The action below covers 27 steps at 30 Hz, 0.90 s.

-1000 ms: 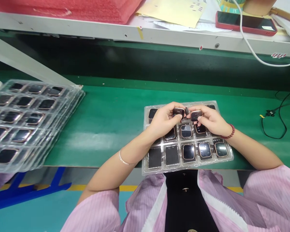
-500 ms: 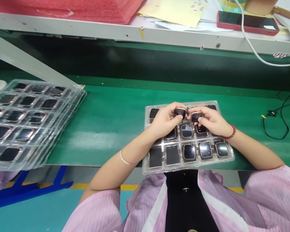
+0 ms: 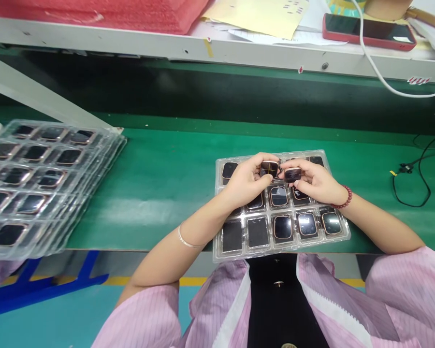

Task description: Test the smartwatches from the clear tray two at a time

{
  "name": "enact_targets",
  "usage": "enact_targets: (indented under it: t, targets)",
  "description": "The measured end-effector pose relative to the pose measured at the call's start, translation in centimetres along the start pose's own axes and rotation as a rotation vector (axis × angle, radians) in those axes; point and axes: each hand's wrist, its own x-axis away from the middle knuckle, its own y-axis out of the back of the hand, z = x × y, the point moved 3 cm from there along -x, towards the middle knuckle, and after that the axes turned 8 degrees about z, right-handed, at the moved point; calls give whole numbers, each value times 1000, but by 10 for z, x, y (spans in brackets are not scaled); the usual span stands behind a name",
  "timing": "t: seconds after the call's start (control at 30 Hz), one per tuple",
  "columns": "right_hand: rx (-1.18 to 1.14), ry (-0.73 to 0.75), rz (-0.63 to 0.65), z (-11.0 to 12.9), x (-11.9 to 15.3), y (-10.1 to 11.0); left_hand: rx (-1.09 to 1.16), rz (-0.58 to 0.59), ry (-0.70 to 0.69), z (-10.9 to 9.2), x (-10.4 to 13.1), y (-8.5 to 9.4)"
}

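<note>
My left hand is closed on a square smartwatch with a gold-toned rim; yellow crossing lines show on its dark screen. Beside it, my right hand grips a second dark smartwatch between thumb and fingers, with faint markings on its face. Both are held just above a clear plastic tray. Watches lie in several of its pockets, among them a watch in the front row. Two front-left pockets show only dark linings. My hands hide part of the back and middle rows.
A stack of clear trays with more watches stands at the left of the green table. A black cable lies at the right. On the shelf above are a red phone, papers and a white cord.
Yellow crossing lines now show on the left-hand watch, where small text showed before. The right-hand watch has tilted slightly. Both hands keep their hold, and the whole view has shifted a little.
</note>
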Motion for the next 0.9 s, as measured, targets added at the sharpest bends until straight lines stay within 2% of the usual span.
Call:
enact_targets:
  t: [0.1, 0.3, 0.63, 0.9]
  targets:
    - [-11, -7, 10, 1, -1, -1, -23, 0, 28, 0, 1, 0]
    - [-12, -16, -14, -1, 0, 0, 52, 19, -43, -2, -1, 0]
    - [-58, -29, -12, 2, -1, -2, 61, 10, 10, 1, -1, 0]
    - [2, -9, -13, 0, -1, 1, 59, 20, 12, 1, -1, 0]
